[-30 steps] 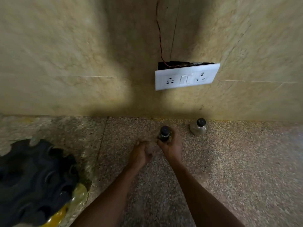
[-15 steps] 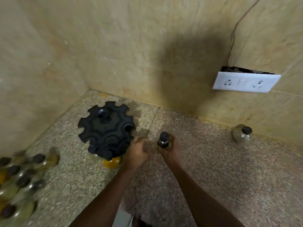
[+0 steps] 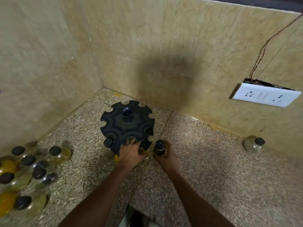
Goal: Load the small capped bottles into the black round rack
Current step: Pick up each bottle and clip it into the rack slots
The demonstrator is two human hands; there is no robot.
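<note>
Your right hand (image 3: 165,157) is curled around a small black-capped bottle (image 3: 159,147), holding it upright just beside the near right edge of the black round rack (image 3: 127,124), while your left hand (image 3: 131,154) grips the rack's near rim with fingers hooked into a slot. The rack stands on the speckled floor (image 3: 213,169) near the wall corner, its scalloped edge slots mostly unfilled, with one capped bottle (image 3: 108,143) seated at its near left edge. More capped bottles (image 3: 32,169) cluster at the far left, and a lone bottle (image 3: 254,144) sits by the right wall under the socket plate (image 3: 265,95).
</note>
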